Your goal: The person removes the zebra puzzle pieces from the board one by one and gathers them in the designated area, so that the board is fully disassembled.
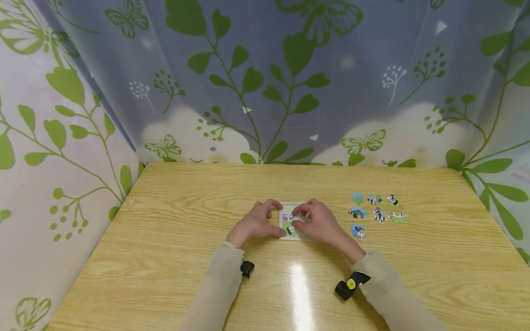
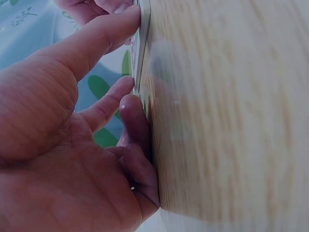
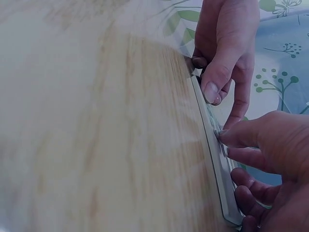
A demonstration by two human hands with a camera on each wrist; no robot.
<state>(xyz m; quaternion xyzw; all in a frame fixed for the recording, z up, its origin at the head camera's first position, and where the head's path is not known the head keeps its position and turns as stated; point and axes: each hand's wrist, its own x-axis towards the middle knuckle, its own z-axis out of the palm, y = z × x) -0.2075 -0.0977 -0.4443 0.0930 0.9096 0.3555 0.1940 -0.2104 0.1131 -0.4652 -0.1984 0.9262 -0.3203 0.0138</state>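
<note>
A small white puzzle tray (image 1: 290, 238) lies flat on the wooden table, with a pink, green and black-and-white picture section (image 1: 286, 225) in its left part. My left hand (image 1: 256, 223) holds the tray's left side, thumb at the near corner and index finger at the far one. Over the tray's middle, my right hand (image 1: 320, 224) pinches a small puzzle piece (image 3: 224, 151) between thumb and index finger, against the tray surface. The fingers mostly hide that piece. In the right wrist view the other right fingers rest along the tray rim (image 3: 223, 193).
Several loose puzzle pieces with animal pictures lie right of the tray, among them a zebra-striped piece (image 1: 379, 216) and a black-and-white one (image 1: 392, 200). The wooden table (image 1: 186, 207) backs onto a patterned curtain (image 1: 256, 92).
</note>
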